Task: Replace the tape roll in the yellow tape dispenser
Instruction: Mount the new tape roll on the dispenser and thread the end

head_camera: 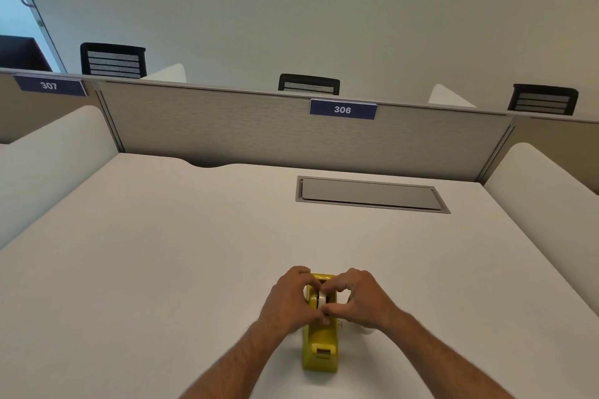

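The yellow tape dispenser stands on the white desk, near its front edge, with its cutter end toward me. A pale tape roll sits in its cradle. My left hand is wrapped around the dispenser's left side, thumb on the roll. My right hand meets it from the right, its fingertips pinching the roll at the top and front. Both hands hide most of the roll and the dispenser's far end. A small white object peeks out under my right wrist; I cannot tell what it is.
A grey cable-hatch cover is set into the desk at the back right. A beige partition labelled 306 closes the far side, with white side dividers left and right. Black chair backs stand beyond it.
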A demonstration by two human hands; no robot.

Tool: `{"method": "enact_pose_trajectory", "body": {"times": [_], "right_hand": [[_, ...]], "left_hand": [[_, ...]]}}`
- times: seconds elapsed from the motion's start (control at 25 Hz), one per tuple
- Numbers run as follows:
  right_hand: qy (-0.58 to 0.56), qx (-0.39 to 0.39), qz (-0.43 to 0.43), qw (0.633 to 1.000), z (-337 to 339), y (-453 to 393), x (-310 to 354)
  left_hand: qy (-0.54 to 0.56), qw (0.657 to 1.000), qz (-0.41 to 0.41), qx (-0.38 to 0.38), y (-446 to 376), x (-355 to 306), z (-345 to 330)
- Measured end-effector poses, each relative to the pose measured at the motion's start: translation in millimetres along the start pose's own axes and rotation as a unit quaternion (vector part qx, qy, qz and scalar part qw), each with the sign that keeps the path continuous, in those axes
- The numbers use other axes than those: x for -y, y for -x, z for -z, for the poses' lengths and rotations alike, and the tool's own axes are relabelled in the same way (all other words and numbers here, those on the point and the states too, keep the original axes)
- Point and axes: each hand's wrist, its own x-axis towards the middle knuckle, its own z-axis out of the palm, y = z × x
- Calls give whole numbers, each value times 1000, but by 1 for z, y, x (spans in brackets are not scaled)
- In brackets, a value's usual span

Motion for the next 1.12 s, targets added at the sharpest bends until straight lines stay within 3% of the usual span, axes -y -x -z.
{"method": "enact_pose_trajectory", "body": {"times": [0.8, 1.12], "right_hand": [[-5, -33, 1, 999, -3, -5, -1], [17, -2, 26, 1000, -2, -1, -1]], "left_hand": [[-14, 1000, -2, -2, 2, -3, 1], [-16, 1000, -10, -6, 1, -2, 1]]}}
